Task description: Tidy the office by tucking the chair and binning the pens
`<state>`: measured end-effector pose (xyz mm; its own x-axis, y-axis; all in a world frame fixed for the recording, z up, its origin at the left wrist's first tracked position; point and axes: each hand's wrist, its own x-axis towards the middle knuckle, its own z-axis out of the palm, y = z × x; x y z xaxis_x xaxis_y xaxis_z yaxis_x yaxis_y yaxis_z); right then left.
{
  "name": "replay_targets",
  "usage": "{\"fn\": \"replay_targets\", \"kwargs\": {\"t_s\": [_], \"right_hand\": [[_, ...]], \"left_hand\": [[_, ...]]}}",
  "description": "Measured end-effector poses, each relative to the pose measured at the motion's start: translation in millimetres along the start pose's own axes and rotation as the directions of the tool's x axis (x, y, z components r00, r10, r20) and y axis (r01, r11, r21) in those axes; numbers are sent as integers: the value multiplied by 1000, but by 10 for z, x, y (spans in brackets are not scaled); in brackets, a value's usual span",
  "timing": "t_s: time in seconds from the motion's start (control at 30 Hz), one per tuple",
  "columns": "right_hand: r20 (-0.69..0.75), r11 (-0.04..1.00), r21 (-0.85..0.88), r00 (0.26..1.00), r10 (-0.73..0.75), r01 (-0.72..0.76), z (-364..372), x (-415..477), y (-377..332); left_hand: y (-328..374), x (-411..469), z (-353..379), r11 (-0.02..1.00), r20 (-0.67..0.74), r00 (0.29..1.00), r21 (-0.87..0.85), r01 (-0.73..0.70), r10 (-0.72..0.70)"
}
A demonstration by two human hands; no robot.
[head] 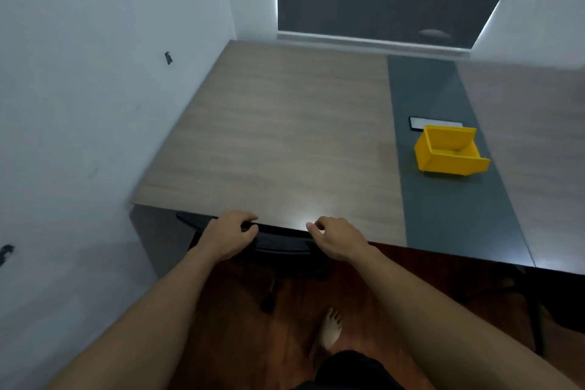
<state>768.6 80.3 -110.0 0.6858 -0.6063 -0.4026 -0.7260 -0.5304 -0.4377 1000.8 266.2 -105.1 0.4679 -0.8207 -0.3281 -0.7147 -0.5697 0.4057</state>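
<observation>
A black office chair (281, 239) stands at the desk's near edge, its backrest top against the wooden desk (285, 136) and its seat hidden underneath. My left hand (229, 236) is shut on the top of the backrest. My right hand (338, 239) rests on the same backrest top further right, fingers curled over it. A yellow plastic bin (449, 152), open and with nothing visible inside, sits on the desk's dark green strip (443, 215) to the right. No pens are in view.
A dark flat phone-like slab (435, 123) lies just behind the bin. A white wall runs along the left side of the desk, a dark window blind at the back. My bare foot (330, 329) stands on the reddish wood floor behind the chair's base.
</observation>
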Motion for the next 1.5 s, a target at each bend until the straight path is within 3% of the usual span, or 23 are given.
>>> {"fn": "replay_targets", "kwargs": {"t_s": [0.37, 0.63, 1.17, 1.5], "right_hand": [[-207, 994, 86, 974, 89, -73, -390, -731, 539], [-226, 982, 122, 960, 167, -143, -551, -1235, 1388], [-163, 960, 191, 958, 238, -206, -1439, -834, 4170], [-80, 974, 75, 973, 217, -212, -1179, 127, 5518]], "left_hand": [[957, -218, 116, 978, 14, 979, -57, -202, 203], [1928, -167, 507, 947, 52, 947, -70, -314, 318], [3985, 992, 1848, 972, 90, 970, -84, -218, 226], [4598, 1992, 3045, 976, 93, 973, 42, -215, 211]]}}
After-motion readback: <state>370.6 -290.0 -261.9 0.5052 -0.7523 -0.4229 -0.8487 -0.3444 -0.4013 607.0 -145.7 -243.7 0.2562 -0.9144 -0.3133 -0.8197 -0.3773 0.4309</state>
